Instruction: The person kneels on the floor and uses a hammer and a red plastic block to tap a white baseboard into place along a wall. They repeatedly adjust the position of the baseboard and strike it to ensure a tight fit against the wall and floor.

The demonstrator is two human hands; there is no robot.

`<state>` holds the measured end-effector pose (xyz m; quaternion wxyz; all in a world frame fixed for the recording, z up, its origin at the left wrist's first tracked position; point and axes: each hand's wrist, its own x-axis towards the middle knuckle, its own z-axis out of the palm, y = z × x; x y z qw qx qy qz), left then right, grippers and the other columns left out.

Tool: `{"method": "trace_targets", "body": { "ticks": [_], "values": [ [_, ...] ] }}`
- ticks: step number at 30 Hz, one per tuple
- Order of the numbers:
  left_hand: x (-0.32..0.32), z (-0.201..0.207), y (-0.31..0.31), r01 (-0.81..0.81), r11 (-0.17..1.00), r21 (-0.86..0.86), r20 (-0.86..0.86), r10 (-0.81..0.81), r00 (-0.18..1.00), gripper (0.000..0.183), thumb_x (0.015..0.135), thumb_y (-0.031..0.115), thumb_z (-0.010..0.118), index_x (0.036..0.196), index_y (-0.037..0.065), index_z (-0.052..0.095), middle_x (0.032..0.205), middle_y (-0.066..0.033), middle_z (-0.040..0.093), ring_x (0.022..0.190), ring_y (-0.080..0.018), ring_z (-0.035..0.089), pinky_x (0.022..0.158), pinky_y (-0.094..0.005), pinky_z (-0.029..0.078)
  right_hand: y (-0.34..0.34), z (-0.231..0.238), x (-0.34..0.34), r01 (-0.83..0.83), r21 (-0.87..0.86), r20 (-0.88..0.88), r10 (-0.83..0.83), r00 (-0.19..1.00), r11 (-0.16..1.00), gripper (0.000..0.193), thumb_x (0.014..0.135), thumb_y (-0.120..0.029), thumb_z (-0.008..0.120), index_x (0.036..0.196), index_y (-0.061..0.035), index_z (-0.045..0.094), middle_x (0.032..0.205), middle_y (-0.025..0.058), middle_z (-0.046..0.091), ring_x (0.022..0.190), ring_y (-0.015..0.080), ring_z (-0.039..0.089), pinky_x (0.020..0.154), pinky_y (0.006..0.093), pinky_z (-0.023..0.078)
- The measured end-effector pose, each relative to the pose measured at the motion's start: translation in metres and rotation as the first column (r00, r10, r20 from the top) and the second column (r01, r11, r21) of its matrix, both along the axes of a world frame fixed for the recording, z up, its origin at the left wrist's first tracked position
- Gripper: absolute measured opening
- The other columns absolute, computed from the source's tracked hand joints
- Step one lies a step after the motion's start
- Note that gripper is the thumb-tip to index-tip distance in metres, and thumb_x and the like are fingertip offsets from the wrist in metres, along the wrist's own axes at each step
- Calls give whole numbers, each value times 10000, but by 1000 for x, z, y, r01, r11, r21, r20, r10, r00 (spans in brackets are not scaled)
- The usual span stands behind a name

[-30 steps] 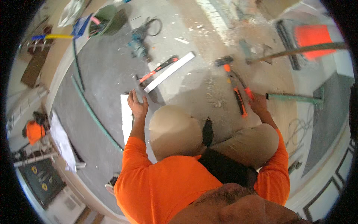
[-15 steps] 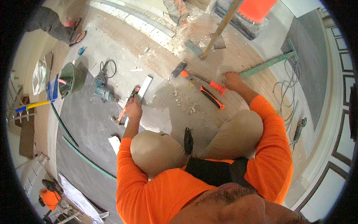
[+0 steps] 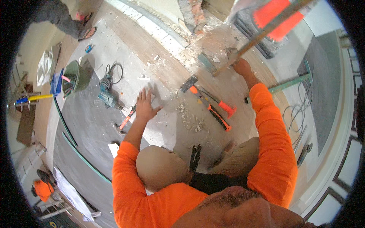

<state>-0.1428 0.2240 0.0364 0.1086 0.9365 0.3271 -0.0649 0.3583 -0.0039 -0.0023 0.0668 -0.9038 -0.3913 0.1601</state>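
My left hand (image 3: 144,106) is open, its fingers spread low over the dusty floor. Beside its wrist lies a small hammer (image 3: 124,121) with an orange and black handle. Stretched forward, my right hand (image 3: 245,71) is at the lower part of a long brown pole (image 3: 262,32). Its fingertips are partly hidden there, so I cannot tell whether they grip anything. Close to them lies a dark broken piece (image 3: 230,52). Between my hands are a larger hammer (image 3: 207,104) with a black and orange handle and a red-handled tool (image 3: 227,109).
A blue power drill (image 3: 107,95) with its cord and a green bucket (image 3: 78,78) are on the left. Rubble (image 3: 205,38) lies ahead, near an orange-red container (image 3: 279,19). A green metal bar (image 3: 289,84) and an angle grinder (image 3: 304,154) are right. Another person's foot (image 3: 87,33) shows at the far left.
My left hand has let go of the white strip and spread its fingers. My right hand has moved forward from beside the red-handled tool to the pole. My view has shifted slightly.
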Motion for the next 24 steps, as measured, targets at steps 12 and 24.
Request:
{"method": "trace_targets", "body": {
  "ticks": [12,24],
  "values": [
    [124,-23,44,29,990,-140,-378,-80,922,1360,507,486,950,1540,24,196,1565,-338,183,1437,-471,275,1170,-472,311,16,-11,27,178,-153,120,-160,980,972,576,828,-446,686,1220,-34,596,1041,254,692,987,441,670,857,498,534],
    [120,-30,50,-15,970,-241,-275,-53,960,1349,494,391,967,1544,47,194,1574,-344,138,1457,-479,218,1184,-462,293,70,6,91,-65,423,223,-34,974,904,312,923,-259,603,1138,-43,675,896,274,683,847,457,671,764,494,529]
  ]
}}
